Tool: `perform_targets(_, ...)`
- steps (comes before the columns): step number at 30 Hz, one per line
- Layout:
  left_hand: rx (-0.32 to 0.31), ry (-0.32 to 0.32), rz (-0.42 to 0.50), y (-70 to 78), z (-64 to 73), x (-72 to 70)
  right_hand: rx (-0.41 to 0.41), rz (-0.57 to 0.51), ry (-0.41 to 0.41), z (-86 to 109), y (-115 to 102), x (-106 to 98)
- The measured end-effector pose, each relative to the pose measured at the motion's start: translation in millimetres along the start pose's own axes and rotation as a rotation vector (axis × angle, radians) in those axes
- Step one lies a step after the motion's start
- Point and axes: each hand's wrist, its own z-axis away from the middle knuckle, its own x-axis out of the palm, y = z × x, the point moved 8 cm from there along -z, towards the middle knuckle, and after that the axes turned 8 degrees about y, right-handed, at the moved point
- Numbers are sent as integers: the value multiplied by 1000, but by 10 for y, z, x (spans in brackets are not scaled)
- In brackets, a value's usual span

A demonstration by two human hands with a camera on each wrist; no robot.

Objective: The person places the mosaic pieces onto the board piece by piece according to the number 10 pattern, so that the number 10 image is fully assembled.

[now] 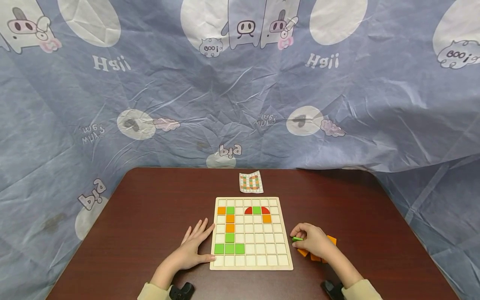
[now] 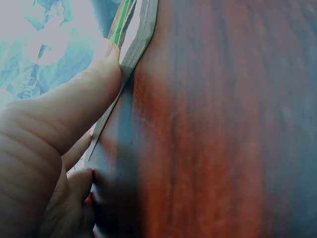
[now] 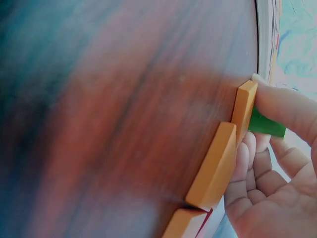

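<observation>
A cream grid board (image 1: 251, 267) lies on the brown table, with green and orange squares and two red quarter-round tiles in some of its cells. My left hand (image 1: 191, 250) rests at the board's left edge, fingers spread and thumb touching the rim; the left wrist view shows that thumb (image 2: 94, 79) against the edge. To the right of the board, my right hand (image 1: 313, 239) pinches a green tile (image 1: 297, 239) between thumb and fingers. Under and beside that hand lie several orange tiles (image 1: 331, 239), seen close by in the right wrist view as orange blocks (image 3: 215, 166).
Behind the board lies a small paper card (image 1: 251, 182) printed with a coloured grid pattern. The brown table (image 1: 168, 200) reaches back to a blue patterned cloth (image 1: 225, 104) hanging behind it. Black wrist devices (image 1: 182, 291) sit at both wrists.
</observation>
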Motion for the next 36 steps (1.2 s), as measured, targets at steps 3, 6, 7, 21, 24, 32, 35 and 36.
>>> perform_targets(3, 0, -1, 0, 6, 5, 0, 7, -6, 6, -6, 15, -8)
perform_targets(6, 2, 2, -2, 11, 4, -2, 12, -26, 8, -7, 25, -28)
perform_targets(7, 3, 4, -3, 13, 3, -3, 17, -36, 7, -7, 27, -35)
perform_targets(21, -16, 10, -1, 2, -7, -3, 129, -298, 31, -112, -41, -90)
perform_targets(24, -17, 8, -3, -4, -8, -2, 145, -343, 54, -156, -99, -83)
perform_targets(32, -17, 10, -2, -7, -6, -4, 132, -311, 113, -293, -275, -21)
perform_targets(35, -14, 8, -5, -4, -5, -2, 128, -285, 112, -335, -310, 34)
perform_targets(36, -12, 8, -7, -3, -4, -2, 125, -280, 110, -345, -323, 53)
